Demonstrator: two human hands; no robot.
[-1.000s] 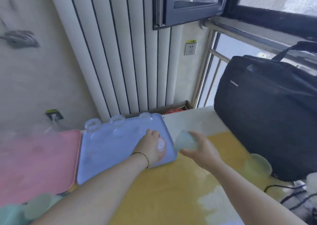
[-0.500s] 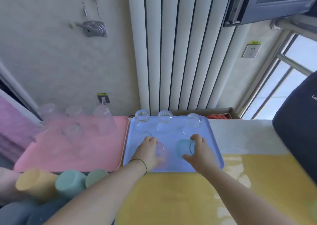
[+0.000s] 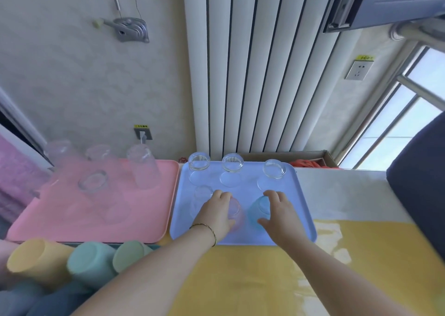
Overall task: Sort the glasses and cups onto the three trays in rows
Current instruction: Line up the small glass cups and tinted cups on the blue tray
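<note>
A: Where do the glasses go?

B: On the trays. The pink tray (image 3: 60, 217) is on the left. It has a tall glass (image 3: 144, 168) and some more see-through ones on it. The blue tray (image 3: 297, 195) sits just beside it, on the right.

A: And those fat cups (image 3: 91, 262) at the bottom left?

B: They lie on their sides, yellow and green. I think they are plastic, so they are light and not easy to break.

A: What is on the blue tray?

B: Three clear glasses (image 3: 232, 163) stand in a row at the back. A new row starts in front of them.

A: What are the hands doing?

B: The left hand (image 3: 216, 213) has its fingers wrapped round a pink glass (image 3: 237, 213). The right hand (image 3: 280, 212) wraps round a blue glass (image 3: 258, 208). Both glasses are low over the blue tray, side by side. I cannot tell if they touch it yet.

A: Are they hard to hold?

B: They look small and light, but hard, smooth and slippery. Glass can break if it bumps. So I would hold each one round its sides, not by the thin rim. Then I would put it down softly, a little apart from the next glass.
</note>
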